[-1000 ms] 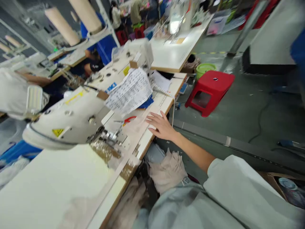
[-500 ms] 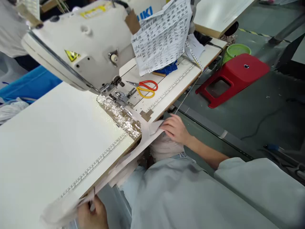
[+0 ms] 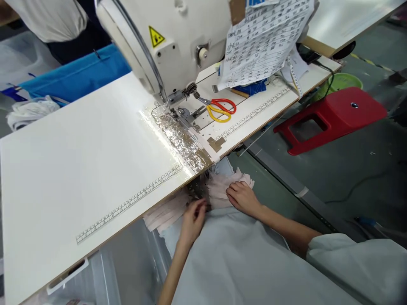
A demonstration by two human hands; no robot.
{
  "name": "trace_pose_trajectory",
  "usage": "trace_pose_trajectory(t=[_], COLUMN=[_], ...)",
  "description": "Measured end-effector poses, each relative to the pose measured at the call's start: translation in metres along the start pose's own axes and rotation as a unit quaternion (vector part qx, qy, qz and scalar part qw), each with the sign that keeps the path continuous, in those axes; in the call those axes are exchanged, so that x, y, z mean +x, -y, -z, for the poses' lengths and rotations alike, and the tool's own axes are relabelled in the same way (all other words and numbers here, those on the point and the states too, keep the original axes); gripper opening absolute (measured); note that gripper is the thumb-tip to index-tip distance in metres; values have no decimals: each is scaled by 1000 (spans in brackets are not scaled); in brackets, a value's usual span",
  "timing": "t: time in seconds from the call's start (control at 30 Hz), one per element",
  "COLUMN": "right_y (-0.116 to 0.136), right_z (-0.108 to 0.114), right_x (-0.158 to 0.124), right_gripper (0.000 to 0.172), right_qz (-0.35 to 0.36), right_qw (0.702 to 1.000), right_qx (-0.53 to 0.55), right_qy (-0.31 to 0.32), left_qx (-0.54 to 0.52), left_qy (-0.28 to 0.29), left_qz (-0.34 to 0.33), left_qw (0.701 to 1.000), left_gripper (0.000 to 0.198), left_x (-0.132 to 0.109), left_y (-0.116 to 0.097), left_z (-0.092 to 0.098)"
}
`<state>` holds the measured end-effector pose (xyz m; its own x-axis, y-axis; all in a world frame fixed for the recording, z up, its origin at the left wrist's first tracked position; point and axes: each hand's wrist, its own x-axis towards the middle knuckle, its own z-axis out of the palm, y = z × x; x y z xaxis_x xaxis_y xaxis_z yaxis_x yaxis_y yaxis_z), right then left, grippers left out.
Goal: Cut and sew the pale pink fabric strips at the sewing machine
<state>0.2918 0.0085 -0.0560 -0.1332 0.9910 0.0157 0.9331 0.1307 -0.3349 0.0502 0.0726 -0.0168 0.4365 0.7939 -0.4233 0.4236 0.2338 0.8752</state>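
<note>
White desk [image 3: 79,148] with a printed ruler [image 3: 129,201] along its near edge fills the left side of the scene, inside what looks like a sewing workshop. Both hands are below this edge, over the person's lap. Left hand [image 3: 192,222] has its fingers curled toward the thumb; I cannot tell if something thin is pinched there. Right hand [image 3: 244,197] lies with bent fingers on the gathered pink fabric [image 3: 219,188], which is on the lap, just beyond the pale clothing [image 3: 229,254]; whether it grips the fabric firmly, I cannot tell. More pink fabric [image 3: 167,212] hangs to the left, beneath the desk edge. Farther away stands the sewing machine [image 3: 181,36], and right of its needle area lie scissors [image 3: 219,101] with red and yellow handles. A written sheet [image 3: 267,46] covers part of the machine, and a red stool [image 3: 343,110] stands on the floor at far right.

In my judgement, the soft pieces could slide from the lap to the floor if the right hand lifts carelessly. Also, fabric pulled up quickly may catch on the desk edge, or the layers may become mixed.
</note>
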Motion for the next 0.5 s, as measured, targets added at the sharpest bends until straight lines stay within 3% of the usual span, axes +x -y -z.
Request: trace_pose_trajectory(t=[0.07, 0.13, 0.23, 0.33, 0.4, 0.43, 0.5], right_y=[-1, -3, 0, 11, 18, 21, 22], right_z=[1, 4, 16, 40, 61, 71, 89], right_x=[3, 6, 9, 11, 15, 18, 26], right_gripper=[19, 21, 21, 21, 18, 16, 16], right_qz=[0, -8, -26, -6, 28, 42, 73], right_qw=[1000, 998, 989, 974, 971, 969, 962], right_qx=[19, 38, 105, 187, 182, 175, 201], right_qy=[-19, -43, -100, -129, -152, -168, -172], left_qx=[-71, -114, -178, -250, -283, -282, -233], left_qy=[109, 159, 165, 115, 87, 104, 214], left_qz=[57, 95, 129, 125, 108, 97, 69], left_qw=[990, 976, 961, 953, 949, 949, 946], left_gripper=[43, 48, 59, 61, 58, 56, 50], left_x=[15, 26, 39, 44, 43, 41, 33], left_y=[-2, -1, -4, -22, -40, -50, -70], left_z=[-24, -42, -59, -68, -68, -66, -55])
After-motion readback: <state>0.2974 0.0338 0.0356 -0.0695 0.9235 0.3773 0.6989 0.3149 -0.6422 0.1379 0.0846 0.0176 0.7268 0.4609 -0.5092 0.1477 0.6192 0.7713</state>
